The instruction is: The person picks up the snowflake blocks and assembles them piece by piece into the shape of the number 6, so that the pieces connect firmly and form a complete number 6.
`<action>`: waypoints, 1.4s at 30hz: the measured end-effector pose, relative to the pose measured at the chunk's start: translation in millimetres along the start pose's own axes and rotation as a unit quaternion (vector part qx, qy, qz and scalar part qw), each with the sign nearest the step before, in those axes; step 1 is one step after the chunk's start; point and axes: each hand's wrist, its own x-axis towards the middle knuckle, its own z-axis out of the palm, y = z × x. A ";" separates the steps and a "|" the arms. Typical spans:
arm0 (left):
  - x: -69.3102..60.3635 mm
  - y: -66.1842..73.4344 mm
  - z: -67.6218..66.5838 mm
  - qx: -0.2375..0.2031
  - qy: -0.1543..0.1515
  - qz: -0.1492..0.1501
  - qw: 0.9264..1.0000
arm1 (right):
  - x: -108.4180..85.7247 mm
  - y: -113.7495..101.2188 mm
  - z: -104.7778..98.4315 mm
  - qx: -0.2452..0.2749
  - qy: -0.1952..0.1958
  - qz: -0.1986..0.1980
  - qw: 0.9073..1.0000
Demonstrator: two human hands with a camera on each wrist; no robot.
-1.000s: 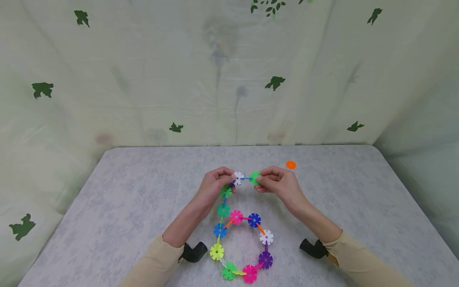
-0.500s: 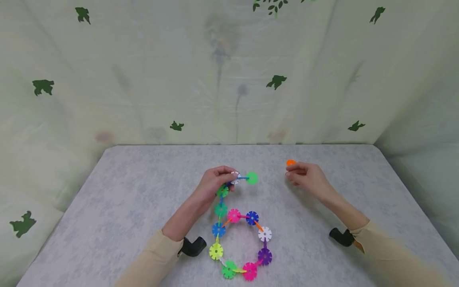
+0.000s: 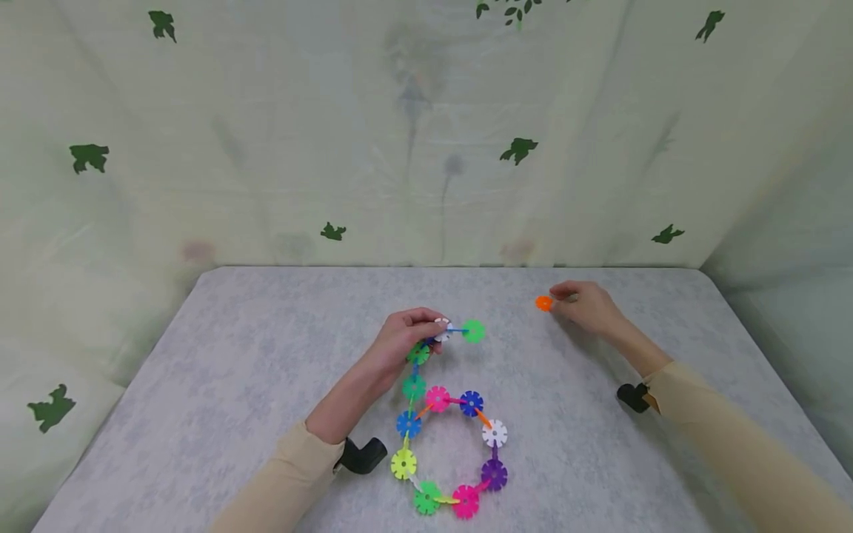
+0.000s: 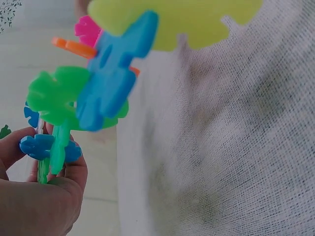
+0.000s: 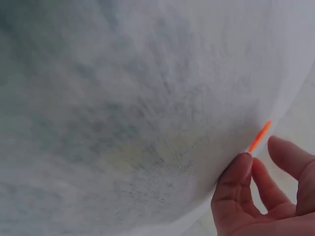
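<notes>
In the head view my left hand (image 3: 406,340) pinches the upper end of a chain of notched plastic discs, at a white disc (image 3: 443,329). A bright green disc (image 3: 474,331) sticks out to the right of it on a blue link. Below, the chain runs down into a ring with pink (image 3: 437,399), purple (image 3: 494,474) and yellow (image 3: 403,464) discs. The left wrist view has a blue disc (image 4: 115,73) close up. At the back right, my right hand (image 3: 589,307) is beside a loose orange disc (image 3: 543,303); its fingertips reach the disc's edge, thumb held apart.
The grey cloth-covered table (image 3: 266,355) ends at a pale hanging curtain (image 3: 266,148) with green bird shapes. A black wrist camera mount (image 3: 363,456) sits at the left wrist, another mount (image 3: 631,397) at the right.
My right hand has let go of the bright green disc and moved right and back to the orange disc. The left hand keeps its hold on the chain.
</notes>
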 end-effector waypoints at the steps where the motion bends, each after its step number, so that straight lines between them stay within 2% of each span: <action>1: -0.2 0.2 0.3 0.000 -0.001 0.000 1.000 | 2.8 0.8 0.3 -0.009 -0.005 -0.002 1.000; 6: -0.7 0.7 2.0 -0.005 0.002 0.001 1.000 | 10.3 0.3 4.0 -0.037 -0.013 -0.025 0.999; 10: -0.3 1.3 3.4 0.003 0.005 0.003 1.000 | 10.1 -1.1 5.7 -0.031 -0.006 -0.008 0.999; 13: 0.4 1.6 4.3 0.014 0.007 0.009 1.000 | 7.5 -1.9 5.6 -0.008 -0.007 0.010 1.000; 17: 0.8 1.9 4.8 0.017 0.008 0.011 1.000 | 0.7 -2.0 6.1 0.043 -0.013 0.013 0.999; 26: 1.9 3.4 5.0 0.015 0.004 0.016 1.000 | -25.4 -16.0 13.6 0.130 0.007 -0.023 0.991; 33: 0.8 5.5 5.2 0.014 0.000 0.010 1.000 | -43.9 -35.4 28.0 0.231 0.031 -0.075 0.969; 37: 0.7 6.5 5.1 0.004 0.001 0.003 1.000 | -52.3 -48.2 36.3 0.242 0.050 -0.098 0.964; 42: -0.4 8.1 5.3 -0.011 0.000 -0.002 1.000 | -69.2 -74.9 40.5 0.221 0.080 -0.126 0.964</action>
